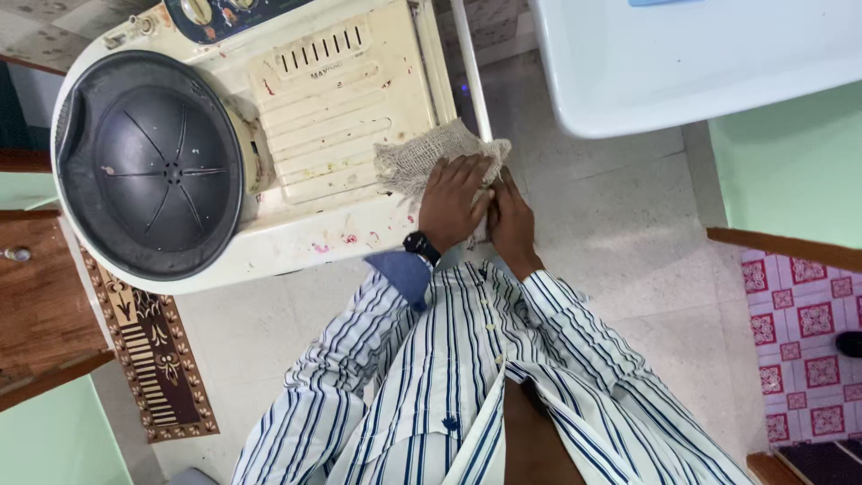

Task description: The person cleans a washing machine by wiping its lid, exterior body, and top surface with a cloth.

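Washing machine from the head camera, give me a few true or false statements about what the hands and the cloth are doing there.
1. Both hands press a coarse beige cloth on the machine's cream lid. True: the left hand and right hand lie side by side on it.
2. The cloth sits inside the round dark tub. False: it lies at the lid's right edge, apart from the tub.
3. The left wrist wears a dark watch. True.
4. The lid is spotless. False: reddish and yellowish stains mark it.
5. The patterned mat lies on top of the machine. False: it lies on the floor beside it.
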